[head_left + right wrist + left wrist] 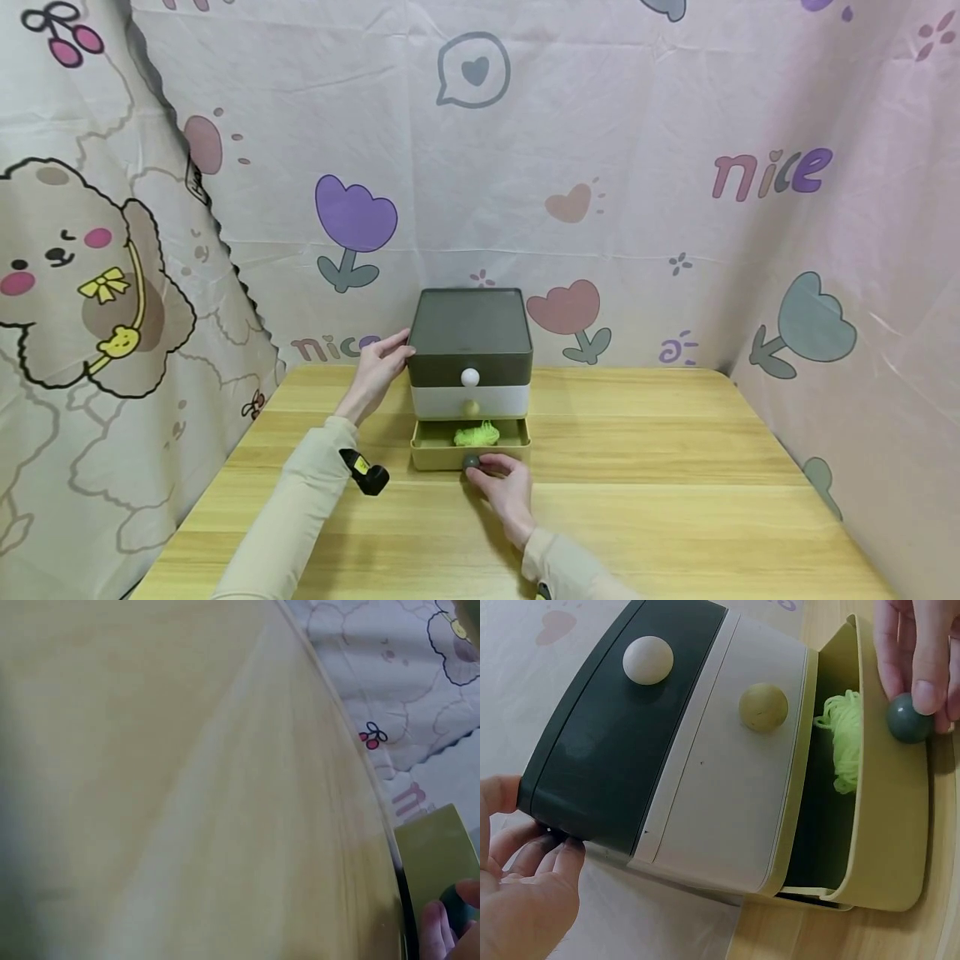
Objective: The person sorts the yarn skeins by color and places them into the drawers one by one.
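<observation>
A small three-tier drawer box (pixel 469 371) stands on the table, with a dark green top, a white middle tier and an olive-yellow bottom drawer (pixel 438 458). That bottom drawer is pulled partly out, and a bundle of bright green yarn (pixel 477 434) lies inside it. My right hand (pixel 508 493) pinches the dark round drawer knob (pixel 910 718) on its front. Against the upper left side of the box, my left hand (pixel 378 372) rests with its fingertips touching the dark tier. In the right wrist view only fingertips (pixel 433 928) and the knob (pixel 456 906) show at the lower right.
The wooden table (pixel 645 467) extends on both sides of the box and in front of it. Behind hangs a printed cloth (pixel 480 167), close to the table's back edge. The white knob (pixel 469 377) and the yellow knob (pixel 763 707) stick out from the upper two tiers.
</observation>
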`<state>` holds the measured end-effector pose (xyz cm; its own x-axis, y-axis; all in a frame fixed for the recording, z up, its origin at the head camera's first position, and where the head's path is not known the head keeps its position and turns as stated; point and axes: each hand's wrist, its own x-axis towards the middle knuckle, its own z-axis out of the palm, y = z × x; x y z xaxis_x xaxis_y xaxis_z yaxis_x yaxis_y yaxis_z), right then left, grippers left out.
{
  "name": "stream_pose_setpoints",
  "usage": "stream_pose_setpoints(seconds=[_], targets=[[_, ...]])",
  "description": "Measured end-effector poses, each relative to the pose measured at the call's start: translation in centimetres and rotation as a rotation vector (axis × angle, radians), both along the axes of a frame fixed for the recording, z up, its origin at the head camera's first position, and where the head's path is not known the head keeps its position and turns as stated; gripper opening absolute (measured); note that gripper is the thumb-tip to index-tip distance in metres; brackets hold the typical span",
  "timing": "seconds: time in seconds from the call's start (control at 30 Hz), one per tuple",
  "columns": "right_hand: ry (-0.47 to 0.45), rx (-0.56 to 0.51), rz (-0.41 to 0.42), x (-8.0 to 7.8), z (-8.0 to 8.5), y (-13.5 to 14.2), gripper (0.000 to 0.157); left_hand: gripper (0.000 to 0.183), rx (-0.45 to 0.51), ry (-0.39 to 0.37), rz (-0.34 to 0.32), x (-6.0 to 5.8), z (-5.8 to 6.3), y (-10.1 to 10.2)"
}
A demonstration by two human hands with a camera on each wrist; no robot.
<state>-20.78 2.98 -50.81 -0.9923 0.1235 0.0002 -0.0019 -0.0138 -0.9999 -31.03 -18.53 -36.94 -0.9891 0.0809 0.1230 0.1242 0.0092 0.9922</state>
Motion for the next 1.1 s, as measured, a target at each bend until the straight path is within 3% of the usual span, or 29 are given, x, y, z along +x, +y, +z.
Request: stream_pose_setpoints(seconds=[0.07, 0.3, 0.63, 0.87, 1.1], targets=[[-0.004, -0.009, -0.001, -0.9, -0.9, 0.0, 0.029, 0.055, 0.000, -0.001, 0.003, -0.1, 0.0, 0.1], [-0.013, -0.052, 0.021, -2.0, -0.9, -0.1, 0.030, 0.054, -0.027, -0.007, 0.018, 0.0, 0.1, 0.1], [-0.012, -0.046, 0.037, -2.2, 0.8, -0.1, 0.030, 0.054, -0.009, -0.001, 0.009, 0.2, 0.1, 0.1], [-0.004, -0.032, 0.027, -3.8, -0.8, 0.0, 0.029, 0.054, 0.013, 0.009, -0.002, 0.2, 0.0, 0.1], [0.002, -0.033, 0.027, -4.7, -1.2, 0.1, 0.030, 0.054, 0.003, 0.006, 0.004, 0.1, 0.0, 0.1]])
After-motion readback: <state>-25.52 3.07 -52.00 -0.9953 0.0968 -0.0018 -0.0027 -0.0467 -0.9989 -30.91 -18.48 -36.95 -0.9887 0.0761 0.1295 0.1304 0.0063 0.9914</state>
